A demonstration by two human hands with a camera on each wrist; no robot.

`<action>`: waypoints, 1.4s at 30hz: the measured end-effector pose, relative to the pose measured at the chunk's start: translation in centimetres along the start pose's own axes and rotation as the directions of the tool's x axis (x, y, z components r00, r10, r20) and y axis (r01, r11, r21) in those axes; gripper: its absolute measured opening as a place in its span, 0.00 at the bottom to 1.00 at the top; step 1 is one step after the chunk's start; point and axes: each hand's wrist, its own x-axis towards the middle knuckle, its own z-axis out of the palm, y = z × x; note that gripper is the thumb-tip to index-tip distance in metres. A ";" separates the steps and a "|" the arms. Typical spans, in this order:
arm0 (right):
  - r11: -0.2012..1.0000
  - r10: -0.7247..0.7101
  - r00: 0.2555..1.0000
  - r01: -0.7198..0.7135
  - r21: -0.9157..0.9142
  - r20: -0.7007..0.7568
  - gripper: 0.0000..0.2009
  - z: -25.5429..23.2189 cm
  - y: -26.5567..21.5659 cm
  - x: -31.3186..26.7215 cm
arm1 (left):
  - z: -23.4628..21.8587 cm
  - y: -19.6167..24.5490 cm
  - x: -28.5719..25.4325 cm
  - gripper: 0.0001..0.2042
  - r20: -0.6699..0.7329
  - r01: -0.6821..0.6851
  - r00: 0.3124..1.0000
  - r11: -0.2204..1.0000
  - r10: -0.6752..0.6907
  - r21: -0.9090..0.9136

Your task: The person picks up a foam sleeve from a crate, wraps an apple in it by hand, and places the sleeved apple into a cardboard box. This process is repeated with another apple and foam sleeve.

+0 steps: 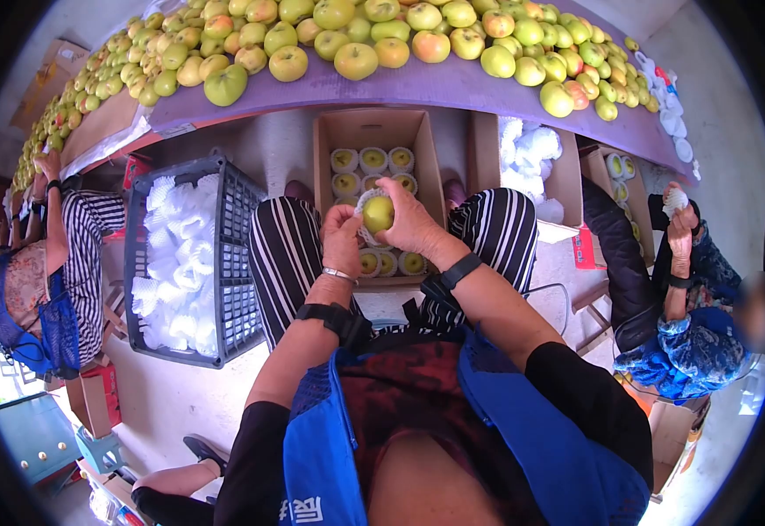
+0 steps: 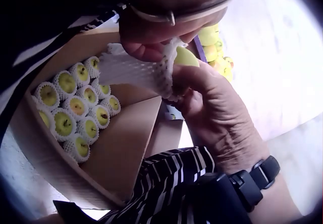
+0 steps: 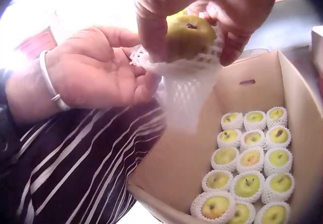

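Observation:
A yellow-green apple (image 1: 378,213) is held over the cardboard box (image 1: 373,131) between the person's knees. My right hand (image 1: 412,221) grips it from above, with the stem end between thumb and fingers in the right wrist view. A white foam net sleeve (image 3: 184,95) surrounds the apple's lower part and hangs limp below it. My left hand (image 1: 341,238) pinches the sleeve's rim beside the apple (image 3: 189,35). Inside the box, several apples (image 3: 247,185) in foam nets sit in rows, stems mostly up.
At the left knee stands a black plastic crate (image 1: 240,254) filled with white foam nets (image 1: 176,263). Loose apples (image 1: 356,60) cover the purple table (image 1: 312,88) ahead. Another box (image 1: 566,175) of nets stands right. Other people (image 1: 693,342) sit on both sides.

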 end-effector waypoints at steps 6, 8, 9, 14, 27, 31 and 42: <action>0.994 0.057 0.998 -0.055 -0.093 0.026 0.38 -0.7 -0.2 0.0 | -1.4 -2.2 1.4 0.06 0.186 -0.343 0.937 0.884 0.297 0.318; 0.990 0.006 0.998 0.002 -0.138 0.060 0.38 -0.7 -0.4 -0.1 | -0.9 -1.8 1.1 0.07 0.174 -0.343 0.938 0.875 0.300 0.340; 0.982 -0.043 0.995 0.060 -0.181 0.094 0.38 -0.6 -0.6 -0.2 | 0.4 -0.4 0.1 0.08 0.069 -0.181 0.983 0.938 0.168 0.294; 0.987 -0.160 0.987 0.160 0.014 0.026 0.36 -0.7 -0.3 -0.4 | 0.2 0.3 0.1 0.13 0.027 0.011 0.999 0.958 -0.019 0.285; 0.771 0.354 0.935 -0.307 0.558 0.024 0.13 -0.5 2.7 0.0 | 0.7 1.2 -0.3 0.14 0.049 0.030 0.998 0.994 -0.025 -0.108; 0.909 0.221 0.975 -0.212 0.360 0.018 0.17 -0.8 2.2 -0.1 | 0.9 1.5 -0.5 0.15 -0.025 0.057 0.998 0.995 -0.059 -0.076; 0.888 0.131 0.988 -0.153 0.434 0.081 0.29 -1.6 0.2 -0.1 | 0.2 0.5 -0.2 0.07 0.000 0.078 0.997 0.982 -0.080 -0.171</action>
